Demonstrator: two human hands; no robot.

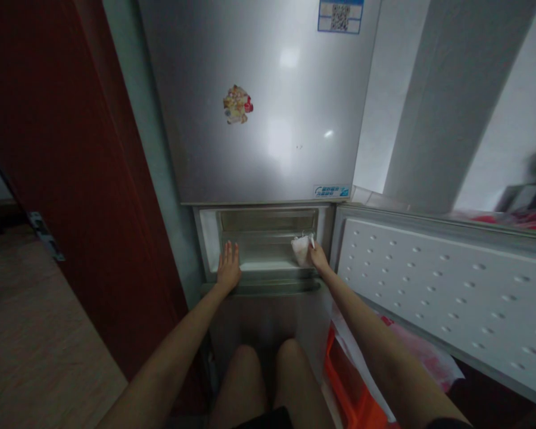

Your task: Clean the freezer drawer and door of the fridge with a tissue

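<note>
A white cloth (301, 249), bunched up, is pinched in my right hand (318, 257) at the right side of an open fridge compartment (263, 253). My left hand (228, 268) lies with fingers stretched out at the compartment's lower left edge, holding nothing. Whether its palm touches the edge I cannot tell. Behind the hands, the compartment's pale interior shows a ledge across its back. The compartment's door (420, 280), white and dimpled inside, stands swung out to the right.
Above is the closed silver upper door (268, 155) with a sticker (237, 105). Below the compartment is another grey front (272, 322), close to my knees. An orange basket (351, 387) and plastic bags (422, 354) lie under the open door. A dark red wooden door (84, 179) stands left.
</note>
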